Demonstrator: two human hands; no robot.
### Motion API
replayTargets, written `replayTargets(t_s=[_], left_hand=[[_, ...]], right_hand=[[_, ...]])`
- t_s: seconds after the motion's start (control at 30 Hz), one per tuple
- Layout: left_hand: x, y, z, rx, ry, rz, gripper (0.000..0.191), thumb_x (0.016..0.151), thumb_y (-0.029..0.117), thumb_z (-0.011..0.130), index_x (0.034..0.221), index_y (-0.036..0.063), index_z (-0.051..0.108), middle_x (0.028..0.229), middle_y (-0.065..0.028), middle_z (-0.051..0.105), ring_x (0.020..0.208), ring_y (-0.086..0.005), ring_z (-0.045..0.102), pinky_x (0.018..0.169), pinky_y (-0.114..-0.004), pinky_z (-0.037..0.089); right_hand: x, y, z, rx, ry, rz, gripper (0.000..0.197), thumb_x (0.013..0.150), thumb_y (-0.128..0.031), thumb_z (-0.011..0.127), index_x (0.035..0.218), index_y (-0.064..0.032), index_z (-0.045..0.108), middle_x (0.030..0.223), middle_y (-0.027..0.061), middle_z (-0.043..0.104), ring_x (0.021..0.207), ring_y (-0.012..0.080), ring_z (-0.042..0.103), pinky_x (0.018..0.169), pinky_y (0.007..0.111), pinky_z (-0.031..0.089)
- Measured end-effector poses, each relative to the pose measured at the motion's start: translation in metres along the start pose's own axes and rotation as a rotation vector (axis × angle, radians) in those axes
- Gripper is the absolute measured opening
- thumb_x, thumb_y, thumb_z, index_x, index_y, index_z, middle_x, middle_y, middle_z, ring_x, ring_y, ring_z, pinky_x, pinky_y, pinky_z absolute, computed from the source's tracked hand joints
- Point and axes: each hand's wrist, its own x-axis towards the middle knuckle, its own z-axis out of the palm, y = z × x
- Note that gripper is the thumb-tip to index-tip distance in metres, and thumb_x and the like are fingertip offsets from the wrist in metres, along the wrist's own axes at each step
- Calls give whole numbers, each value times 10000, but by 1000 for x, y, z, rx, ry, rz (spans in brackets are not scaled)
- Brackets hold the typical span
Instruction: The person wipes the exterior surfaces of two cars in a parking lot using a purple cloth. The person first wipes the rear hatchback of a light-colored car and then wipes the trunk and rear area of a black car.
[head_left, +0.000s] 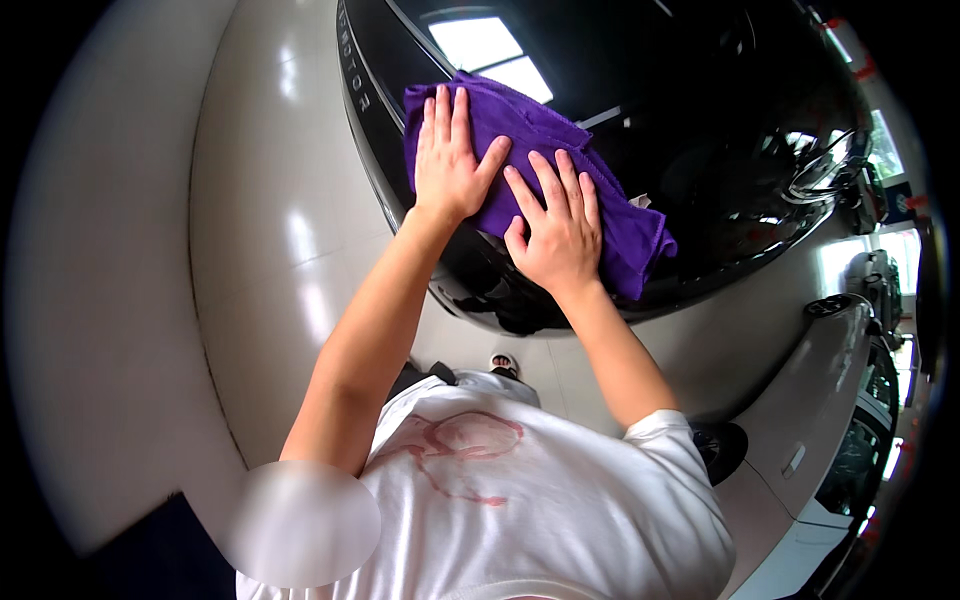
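A purple cloth lies spread over the glossy black bodywork of a car. My left hand presses flat on the cloth's left part, fingers pointing away from me and thumb spread. On the cloth's middle rests my right hand, palm down with its fingers apart. The two hands do not touch. A small pale tag sticks out at the cloth's far edge. Raised lettering runs along the car's end at the left. Bright windows are mirrored in the black surface.
A pale tiled floor borders a wall on the left. At the right stands a light-coloured car with a dark wheel, and another vehicle is behind it. A dark panel is at the lower left.
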Motion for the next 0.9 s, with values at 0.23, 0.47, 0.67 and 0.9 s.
replayTargets(t_s=[0.23,0.47,0.67,0.9], left_hand=[[33,-50,28,-71,-223,-216,977,975,677,488,1632,11,207,1693,-275,152,1569,-437,162,1270,-477,174],[-17,-23,67,-182,-191,-1,947,991,575,568,1614,-39,206,1664,-341,152,1545,-510,163,1253,-537,199],[-61,6,52,-183,-351,223,1020,953,623,589,1620,-34,184,1671,-333,129,1548,-509,153,1247,-565,200],[-12,42,31,-194,-342,396,1046,947,611,606,1616,-58,160,1654,-377,109,1537,-555,120,1240,-606,148]], right_hand=[[54,13,43,-37,-24,-48,492,774,-157,643,1258,-168,728,1441,84,583,1459,309,438,1208,501,315],[-13,21,36,-350,-197,164,662,841,-241,603,1498,-291,543,1635,-12,416,1541,335,313,1182,606,261],[-74,23,-5,-275,-94,238,606,771,-222,622,1377,-219,625,1553,58,511,1493,387,386,1192,572,288],[-47,36,-78,-107,-59,245,515,763,-156,656,1277,-166,699,1473,55,578,1455,367,435,1204,561,310]])
